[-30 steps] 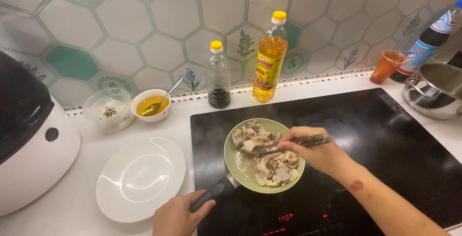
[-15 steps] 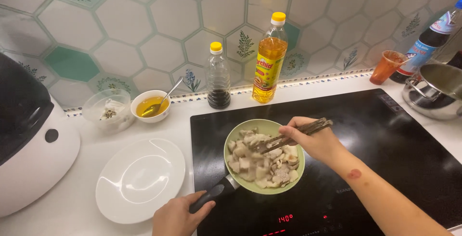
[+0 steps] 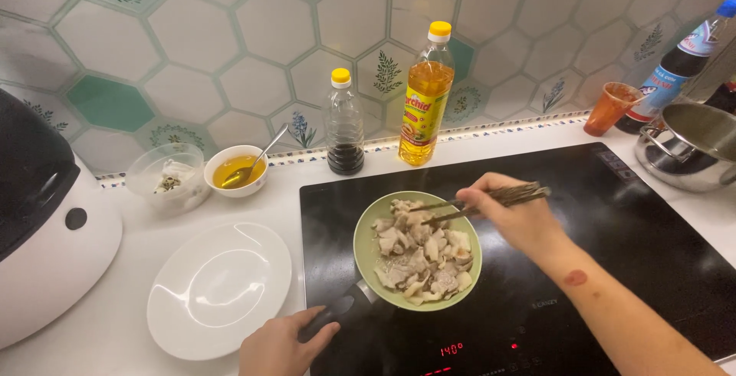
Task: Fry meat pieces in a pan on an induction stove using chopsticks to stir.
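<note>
Both hands are busy at the stove. Her left hand (image 3: 282, 343) is wrapped around the dark handle (image 3: 337, 314) of a small green pan (image 3: 368, 232), low at the near edge of the black cooktop (image 3: 613, 215), just where it was a second ago. Her right hand (image 3: 515, 211) pinches a pair of dark chopsticks (image 3: 479, 204), whose tips reach into the upper part of the pale meat pieces (image 3: 420, 257) filling the pan.

A second ago that hand lay lower over the pan, with the tips down in the middle of the food; since then it has lifted toward the far rim, and the pieces look more spread out across the pan than they did. The pan itself sits on the left part of the cooktop, unmoved, above a red glowing readout.

An empty white plate (image 3: 219, 289) lies on the counter just left of the cooktop. Behind it stand a white bowl of yellow sauce (image 3: 236, 170) with a spoon in it and a clear tub (image 3: 165, 178). A small dark-liquid bottle (image 3: 344, 123) and a taller oil bottle (image 3: 426, 96) stand at the tiled wall.
</note>
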